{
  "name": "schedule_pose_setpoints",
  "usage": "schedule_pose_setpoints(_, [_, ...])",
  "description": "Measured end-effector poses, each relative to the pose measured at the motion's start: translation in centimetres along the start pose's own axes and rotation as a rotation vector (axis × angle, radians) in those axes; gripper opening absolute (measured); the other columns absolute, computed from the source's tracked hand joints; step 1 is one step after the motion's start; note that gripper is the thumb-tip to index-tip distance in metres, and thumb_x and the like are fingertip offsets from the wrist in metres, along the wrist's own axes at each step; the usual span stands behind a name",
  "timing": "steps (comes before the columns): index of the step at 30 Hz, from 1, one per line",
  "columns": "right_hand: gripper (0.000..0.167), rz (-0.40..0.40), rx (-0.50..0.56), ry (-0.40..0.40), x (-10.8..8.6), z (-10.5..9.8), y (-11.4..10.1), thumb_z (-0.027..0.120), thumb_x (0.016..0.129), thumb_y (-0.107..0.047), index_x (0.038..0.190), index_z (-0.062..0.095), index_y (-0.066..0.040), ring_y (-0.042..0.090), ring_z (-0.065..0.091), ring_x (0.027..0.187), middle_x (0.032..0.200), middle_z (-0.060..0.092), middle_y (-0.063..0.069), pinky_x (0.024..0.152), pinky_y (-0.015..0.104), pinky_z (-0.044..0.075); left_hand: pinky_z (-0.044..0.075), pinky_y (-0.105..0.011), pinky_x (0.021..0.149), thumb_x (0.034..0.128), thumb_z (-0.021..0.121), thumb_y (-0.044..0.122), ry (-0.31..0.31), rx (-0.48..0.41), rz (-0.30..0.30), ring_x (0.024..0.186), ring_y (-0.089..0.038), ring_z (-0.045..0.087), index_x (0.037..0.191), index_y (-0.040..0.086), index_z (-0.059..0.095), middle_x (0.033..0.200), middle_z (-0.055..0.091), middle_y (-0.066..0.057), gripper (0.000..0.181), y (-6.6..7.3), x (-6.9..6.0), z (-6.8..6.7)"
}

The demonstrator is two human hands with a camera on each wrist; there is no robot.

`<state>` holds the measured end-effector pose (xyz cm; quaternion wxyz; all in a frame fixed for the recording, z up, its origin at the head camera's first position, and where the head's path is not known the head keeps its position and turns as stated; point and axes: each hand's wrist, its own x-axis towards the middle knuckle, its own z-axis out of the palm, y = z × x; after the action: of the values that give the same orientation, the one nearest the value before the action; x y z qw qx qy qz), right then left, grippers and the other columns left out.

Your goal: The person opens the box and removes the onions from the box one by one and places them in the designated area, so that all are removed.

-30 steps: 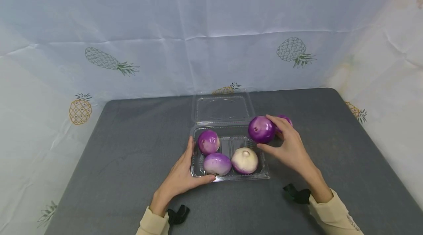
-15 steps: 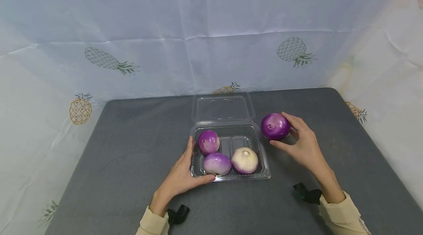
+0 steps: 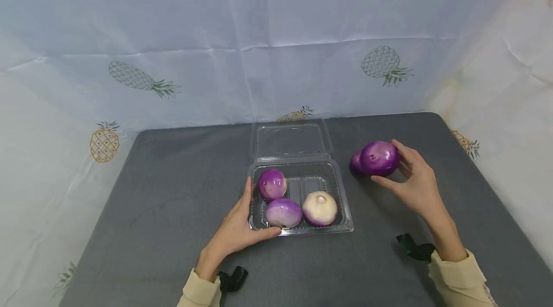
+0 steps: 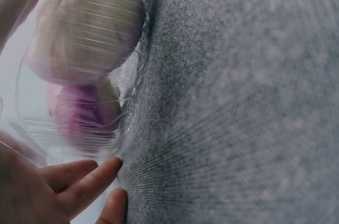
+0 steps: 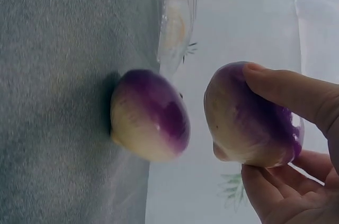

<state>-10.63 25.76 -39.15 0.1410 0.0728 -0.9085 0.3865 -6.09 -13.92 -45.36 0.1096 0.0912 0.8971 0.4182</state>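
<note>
In the head view my right hand (image 3: 419,184) pinches a purple turnip (image 3: 380,158) between thumb and fingers, above the table to the right of the box. The right wrist view shows a gap between this turnip (image 5: 249,118) and a second turnip (image 5: 151,118) resting on the table. My left hand (image 3: 237,228) rests at the near left corner of a clear plastic clamshell box (image 3: 345,220), thumb along the front edge and straight fingers against the left side. Inside the box lie a purple turnip (image 3: 272,184), a paler one (image 3: 283,213) and a mostly white one (image 3: 319,208).
The box's clear lid (image 3: 291,139) lies folded back towards the far edge of the grey table (image 3: 181,192). Behind the table hangs a pale cloth (image 3: 259,57) printed with pineapples. Black straps (image 3: 233,279) sit at both wrists.
My right hand has carried its turnip from over the box's right side further right, uncovering the left part of the turnip on the table. My left hand and the box stay put.
</note>
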Motion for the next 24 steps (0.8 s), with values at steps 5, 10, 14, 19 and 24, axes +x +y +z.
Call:
schedule_pose_setpoints(5, [0.093,0.033,0.000,0.020,0.2,-0.6,0.6,0.091,0.072,-0.002,0.152,0.044,0.001,0.055,0.055,0.124,0.143,0.053,0.032,0.090,-0.008,0.032,0.028,-0.057,0.125,0.0704,0.085,0.064,0.008,0.011,0.013,0.157,-0.028,0.026,0.165,0.025,-0.010,0.170,0.026,-0.011,0.140,0.0,0.0,0.0])
schedule_pose_setpoints(10, [0.093,0.078,-0.008,0.039,0.5,-1.2,1.4,0.091,0.074,-0.005,0.153,0.043,-0.002,0.053,0.054,0.128,0.146,0.054,0.032,0.091,-0.008,0.033,0.029,-0.057,0.124,0.0707,0.086,0.064,0.010,0.011,0.017,0.157,-0.028,0.027,0.165,0.024,-0.010,0.170,0.027,-0.011,0.140,-0.1,0.0,0.0])
schedule_pose_setpoints(14, [0.092,0.092,-0.008,0.056,0.6,-1.5,2.2,0.090,0.076,-0.006,0.154,0.043,-0.004,0.019,0.056,0.137,0.147,0.054,0.031,0.092,-0.007,0.035,0.030,-0.059,0.123,0.0708,0.086,0.063,0.013,0.013,0.024,0.157,-0.031,0.027,0.165,0.023,-0.009,0.170,0.025,-0.014,0.140,-0.2,0.0,0.1])
schedule_pose_setpoints(19, [0.092,0.104,-0.001,0.061,0.9,-1.9,3.2,0.088,0.078,-0.006,0.156,0.039,-0.004,0.018,0.054,0.139,0.149,0.050,0.031,0.094,-0.006,0.035,0.031,-0.060,0.122,0.0708,0.086,0.062,0.020,0.015,0.033,0.156,-0.033,0.029,0.165,0.022,-0.009,0.169,0.026,-0.015,0.140,-0.3,0.0,0.2])
schedule_pose_setpoints(24, [0.092,0.142,-0.027,0.084,1.1,-1.9,4.1,0.088,0.079,-0.007,0.157,0.039,-0.005,0.049,0.051,0.136,0.145,0.044,0.028,0.098,-0.003,0.034,0.031,-0.059,0.122,0.0707,0.086,0.062,0.025,0.017,0.038,0.156,-0.031,0.029,0.165,0.022,-0.008,0.169,0.028,-0.015,0.140,-0.4,0.1,0.2])
